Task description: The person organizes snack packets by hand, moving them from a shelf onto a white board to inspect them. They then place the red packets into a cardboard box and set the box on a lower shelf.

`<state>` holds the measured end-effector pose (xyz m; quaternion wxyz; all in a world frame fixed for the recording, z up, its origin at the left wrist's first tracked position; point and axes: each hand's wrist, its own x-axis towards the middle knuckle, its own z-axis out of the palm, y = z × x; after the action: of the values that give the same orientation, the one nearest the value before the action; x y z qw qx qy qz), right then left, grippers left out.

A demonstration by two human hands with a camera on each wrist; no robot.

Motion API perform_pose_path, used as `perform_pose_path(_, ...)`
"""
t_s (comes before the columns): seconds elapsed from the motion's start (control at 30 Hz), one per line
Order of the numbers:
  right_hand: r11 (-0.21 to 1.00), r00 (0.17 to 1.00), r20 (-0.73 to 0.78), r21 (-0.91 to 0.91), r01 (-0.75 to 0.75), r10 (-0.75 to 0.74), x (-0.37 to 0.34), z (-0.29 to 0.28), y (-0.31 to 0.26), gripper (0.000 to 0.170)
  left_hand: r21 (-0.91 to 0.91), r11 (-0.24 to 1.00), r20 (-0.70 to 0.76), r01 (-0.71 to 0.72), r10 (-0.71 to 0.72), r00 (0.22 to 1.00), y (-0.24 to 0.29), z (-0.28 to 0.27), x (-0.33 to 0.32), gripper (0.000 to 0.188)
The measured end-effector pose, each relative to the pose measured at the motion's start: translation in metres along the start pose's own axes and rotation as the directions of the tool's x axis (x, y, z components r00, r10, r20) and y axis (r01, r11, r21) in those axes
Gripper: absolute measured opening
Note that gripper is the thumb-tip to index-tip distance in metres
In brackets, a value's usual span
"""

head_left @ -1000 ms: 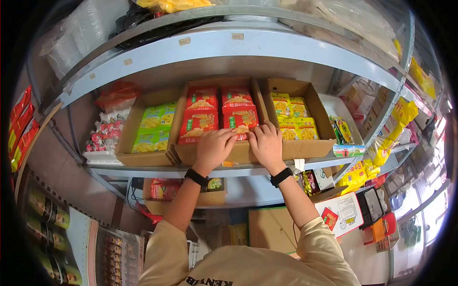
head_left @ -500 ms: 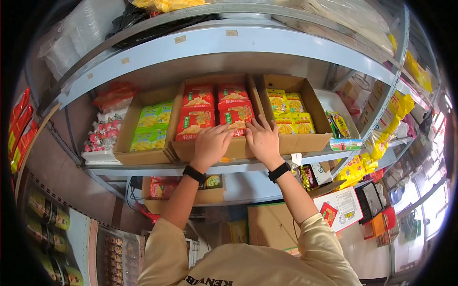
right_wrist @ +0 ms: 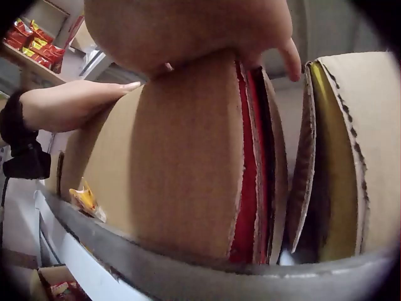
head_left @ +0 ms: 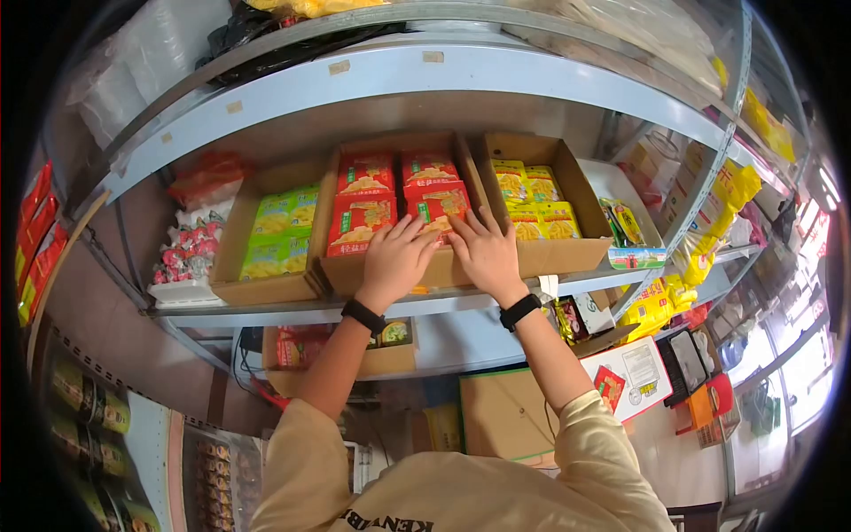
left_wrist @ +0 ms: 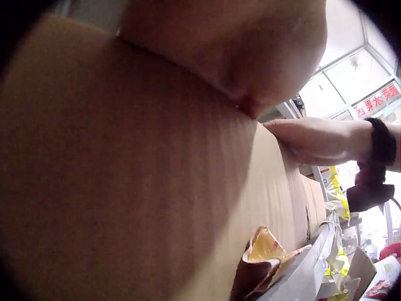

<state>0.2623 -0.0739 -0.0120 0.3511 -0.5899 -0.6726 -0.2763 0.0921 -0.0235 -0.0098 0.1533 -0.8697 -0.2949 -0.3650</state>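
In the head view a cardboard box [head_left: 372, 274] of red packets [head_left: 362, 218] stands on the middle shelf. Over its front edge lies the left hand [head_left: 396, 260], fingers extended onto the front packets. Beside it the right hand [head_left: 487, 257] rests on the same edge, its fingers spread over the box's right front corner. In the left wrist view the left hand [left_wrist: 232, 44] lies across the top of the box's front wall [left_wrist: 138, 169]. The right wrist view has the right hand [right_wrist: 194, 31] on the box's top edge, with red showing at a gap in the box's side.
A box of green packets [head_left: 282, 232] stands left, a box of yellow packets [head_left: 542, 221] right. Further out are a white tray of wrapped items [head_left: 189, 253] and another tray [head_left: 635, 232]. The upper shelf's edge [head_left: 487, 74] crosses above, and an orange-yellow scrap [right_wrist: 84, 197] lies by the box front.
Both hands have moved a little further over the box's front edge, with fingers extended over the front red packets. The head view has shifted slightly.
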Motion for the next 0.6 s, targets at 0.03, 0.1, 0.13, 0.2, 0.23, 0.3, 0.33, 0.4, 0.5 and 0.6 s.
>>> perform_pose_path(0.03,1.0,1.0,-0.002,-0.007,0.007,-0.007,-0.0008,0.0,-0.0005,0.032,0.001,1.0,0.001,-0.012,0.012,1.0,-0.0004,-0.0006,-0.0003,0.031)
perform_pose_path(0.1,1.0,1.0,-0.004,-0.021,0.021,-0.021,-0.0026,-0.0003,0.0,0.032,0.003,0.999,0.004,-0.034,0.034,0.999,-0.0002,-0.0023,-0.0001,0.032)
perform_pose_path(0.13,1.0,0.999,0.027,-0.022,0.019,-0.019,-0.0028,0.0001,0.0015,0.032,-0.02,1.0,0.063,-0.017,0.018,0.998,-0.0005,-0.003,0.0003,0.033)
perform_pose_path(0.2,1.0,0.996,0.086,-0.022,0.02,-0.018,-0.0018,0.001,0.0045,0.033,-0.059,0.998,0.181,0.024,-0.013,0.983,-0.0018,-0.0048,0.0015,0.033)
perform_pose_path(0.23,1.0,0.995,0.095,-0.026,0.016,-0.014,-0.0019,0.001,0.004,0.033,-0.069,0.997,0.181,0.033,-0.02,0.983,-0.0018,-0.0049,0.0011,0.033)
perform_pose_path(0.3,0.999,0.993,0.114,-0.035,0.008,-0.004,-0.0022,0.0009,0.003,0.034,-0.092,0.995,0.182,0.05,-0.033,0.983,-0.0005,-0.0032,0.0012,0.033)
perform_pose_path(0.33,0.999,0.992,0.127,-0.045,0.006,0.0,-0.0023,0.0011,0.002,0.034,-0.083,0.995,0.194,0.056,-0.039,0.98,0.0014,-0.004,0.002,0.034)
perform_pose_path(0.4,0.998,0.988,0.151,-0.066,0.001,0.009,-0.0019,0.0021,0.001,0.034,-0.065,0.996,0.217,0.065,-0.049,0.975,0.005,-0.0064,0.0045,0.034)
perform_pose_path(0.5,0.999,0.993,0.115,-0.049,-0.009,0.015,-0.0029,0.0045,0.0004,0.034,-0.072,0.996,0.198,0.054,-0.039,0.979,0.0044,-0.0042,0.0042,0.035)
perform_pose_path(0.6,0.998,0.978,0.202,-0.053,-0.035,0.045,-0.0009,0.0017,-0.0002,0.035,-0.121,0.989,0.25,0.082,-0.05,0.967,0.0047,-0.0071,0.0077,0.036)
